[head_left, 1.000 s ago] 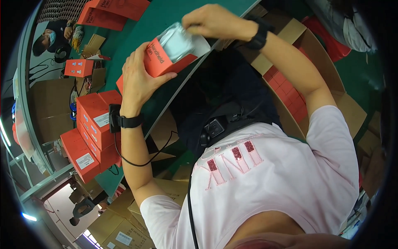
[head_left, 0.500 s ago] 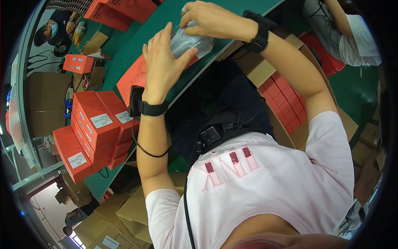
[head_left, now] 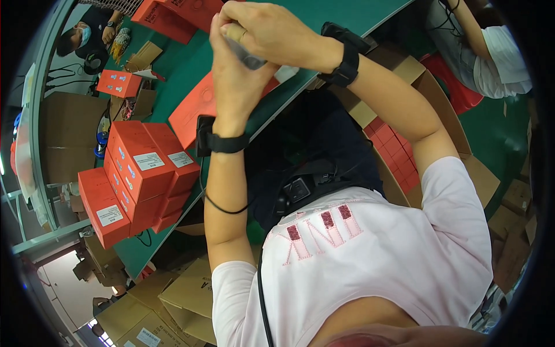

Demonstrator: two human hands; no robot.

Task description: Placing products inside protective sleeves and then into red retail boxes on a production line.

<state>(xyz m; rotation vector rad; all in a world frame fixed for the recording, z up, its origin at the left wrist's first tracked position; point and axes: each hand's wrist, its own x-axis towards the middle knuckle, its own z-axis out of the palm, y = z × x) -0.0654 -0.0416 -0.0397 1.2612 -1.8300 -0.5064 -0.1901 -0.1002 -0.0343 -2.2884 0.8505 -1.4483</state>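
My left hand (head_left: 238,87) and my right hand (head_left: 266,32) meet over the green table, closed around a grey item in clear plastic (head_left: 250,58). Only a small part of it shows between my palms; its kind I cannot make out. The right fingers are bent over its top, and the left hand supports it from the side, its fingertips partly covered. Beneath my hands lies a flat orange-red box (head_left: 196,107) at the table's edge. A whitish piece (head_left: 286,73) shows just under my right wrist; whether it belongs to the wrapped item I cannot tell.
Stacked orange-red boxes (head_left: 141,168) stand on the table (head_left: 179,69) at the left. More red boxes (head_left: 167,20) lie at the far side. An open carton (head_left: 445,115) with small red boxes (head_left: 390,147) stands at my right. Other people sit at far left and upper right.
My left hand has come up and closed in against the right. The grey wrapped item, largely visible before, is now mostly covered by both hands.
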